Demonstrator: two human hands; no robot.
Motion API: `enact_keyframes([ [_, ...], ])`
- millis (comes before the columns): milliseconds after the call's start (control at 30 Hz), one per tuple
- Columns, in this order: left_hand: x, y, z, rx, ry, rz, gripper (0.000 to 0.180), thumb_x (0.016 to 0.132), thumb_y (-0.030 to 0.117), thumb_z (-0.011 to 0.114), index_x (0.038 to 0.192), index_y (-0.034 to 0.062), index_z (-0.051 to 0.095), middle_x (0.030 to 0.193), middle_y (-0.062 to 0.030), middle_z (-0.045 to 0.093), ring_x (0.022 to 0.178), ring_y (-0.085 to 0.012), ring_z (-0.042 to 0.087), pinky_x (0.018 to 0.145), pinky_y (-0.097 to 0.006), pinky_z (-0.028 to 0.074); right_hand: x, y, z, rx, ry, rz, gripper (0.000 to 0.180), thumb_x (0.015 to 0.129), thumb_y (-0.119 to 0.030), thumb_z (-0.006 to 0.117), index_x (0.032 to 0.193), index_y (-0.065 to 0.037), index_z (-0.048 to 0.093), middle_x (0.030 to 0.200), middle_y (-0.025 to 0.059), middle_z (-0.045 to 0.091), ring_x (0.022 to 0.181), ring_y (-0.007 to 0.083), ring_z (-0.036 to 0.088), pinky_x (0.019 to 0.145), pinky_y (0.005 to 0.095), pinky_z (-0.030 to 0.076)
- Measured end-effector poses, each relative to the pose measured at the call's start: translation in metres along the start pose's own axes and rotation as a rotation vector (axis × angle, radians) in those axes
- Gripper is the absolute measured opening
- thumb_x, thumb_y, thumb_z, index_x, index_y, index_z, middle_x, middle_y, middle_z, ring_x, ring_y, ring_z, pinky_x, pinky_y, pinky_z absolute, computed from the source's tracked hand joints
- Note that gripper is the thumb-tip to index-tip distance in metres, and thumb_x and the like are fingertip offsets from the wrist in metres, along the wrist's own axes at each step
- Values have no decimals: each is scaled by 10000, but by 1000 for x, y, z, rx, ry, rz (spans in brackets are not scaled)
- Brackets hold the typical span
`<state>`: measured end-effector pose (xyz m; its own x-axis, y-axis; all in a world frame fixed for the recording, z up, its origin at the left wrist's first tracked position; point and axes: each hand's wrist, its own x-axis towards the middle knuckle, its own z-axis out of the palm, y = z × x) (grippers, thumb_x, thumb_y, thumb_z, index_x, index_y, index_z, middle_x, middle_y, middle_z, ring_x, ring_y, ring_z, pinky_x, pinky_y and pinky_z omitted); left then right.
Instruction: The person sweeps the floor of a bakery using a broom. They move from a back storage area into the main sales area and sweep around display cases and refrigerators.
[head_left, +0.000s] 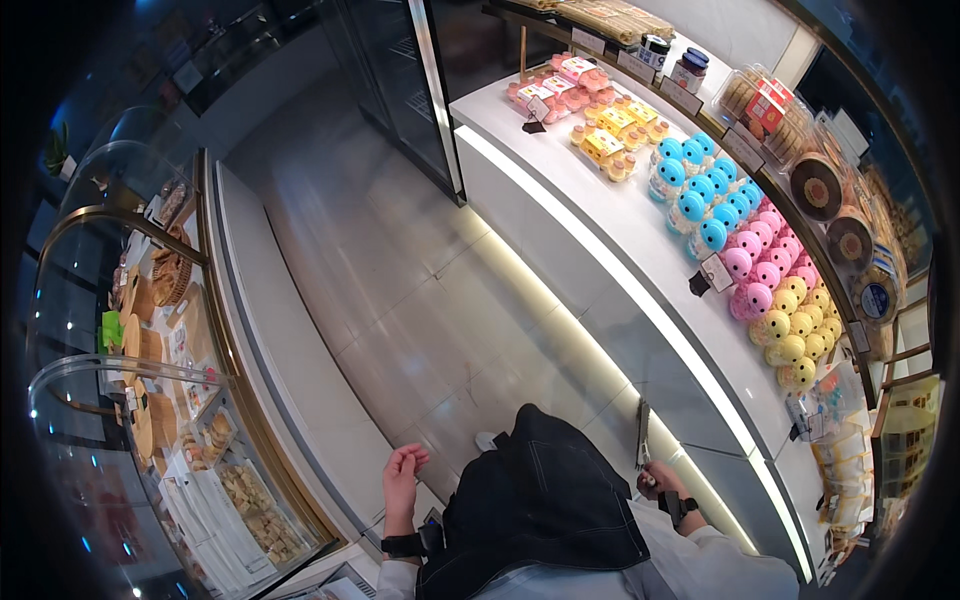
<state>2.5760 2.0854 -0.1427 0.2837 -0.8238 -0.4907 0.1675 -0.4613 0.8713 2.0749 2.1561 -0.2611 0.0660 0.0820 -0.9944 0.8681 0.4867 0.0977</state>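
Note:
My left hand (403, 472) is raised over the aisle on the left of my dark apron (540, 490). Its fingers are loosely curled and hold nothing. Lower right, my right hand (662, 480) is closed around a pair of metal tongs (643, 438). They point away from me, beside the lit base of the white counter. Each wrist wears a black band.
The white counter (600, 225) curves along the right, bearing blue-lidded cups (705, 190), pink-lidded cups (760, 255), yellow-lidded cups (800, 330) and small bottle packs (610, 135). A glass bread case (215, 300) lines the left. Tiled floor (430, 310) runs between them.

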Motion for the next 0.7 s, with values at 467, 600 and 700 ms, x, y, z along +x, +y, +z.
enact_keyframes([
  [467,28,22,-48,-213,611,-192,208,898,146,449,1047,26,532,904,-78,606,814,-156,580,761,-259,461,8,17,443,-1090,-598,-178,135,759,-14,443,645,-52,381,553,31,406,465,128,430,414,249,387],
  [600,43,57,-20,-113,742,-245,241,896,184,456,1047,20,547,955,-93,597,875,-174,563,800,-278,440,12,33,556,-566,-620,201,92,788,-5,473,727,-32,411,645,57,434,563,144,467,476,271,413],
  [700,58,87,19,-50,736,-296,268,894,213,461,1048,15,558,993,-103,591,921,-187,551,829,-292,425,10,52,627,-1259,-1222,-493,93,783,-6,475,730,-32,405,650,61,436,563,153,470,468,280,420],
])
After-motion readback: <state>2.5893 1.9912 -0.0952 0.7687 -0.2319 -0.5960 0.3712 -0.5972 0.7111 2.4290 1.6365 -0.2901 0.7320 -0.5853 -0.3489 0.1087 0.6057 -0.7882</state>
